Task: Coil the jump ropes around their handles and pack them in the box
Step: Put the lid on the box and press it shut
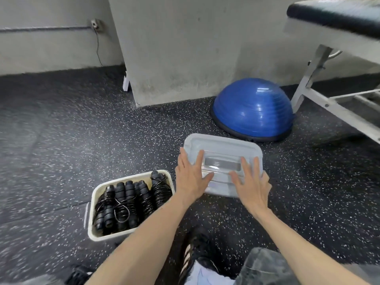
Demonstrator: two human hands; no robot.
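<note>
Left hand [190,177] and right hand [251,183] flat, fingers spread, on translucent grey plastic lid [224,149] (nothing gripped). Coiled black jump ropes [131,200] inside cream rectangular plastic box [93,198], on speckled floor just left of lid.

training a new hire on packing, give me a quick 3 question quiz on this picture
1. True or false: the lid is already on the box.
2. Which thing do both hands touch? A) the blue half ball B) the lid C) the jump ropes
3. Fill in: the coiled jump ropes lie inside the ____.

Key
1. False: the lid lies on the floor, to the right of the open box.
2. B: the left hand and the right hand rest on it with fingers straight.
3. box
</note>
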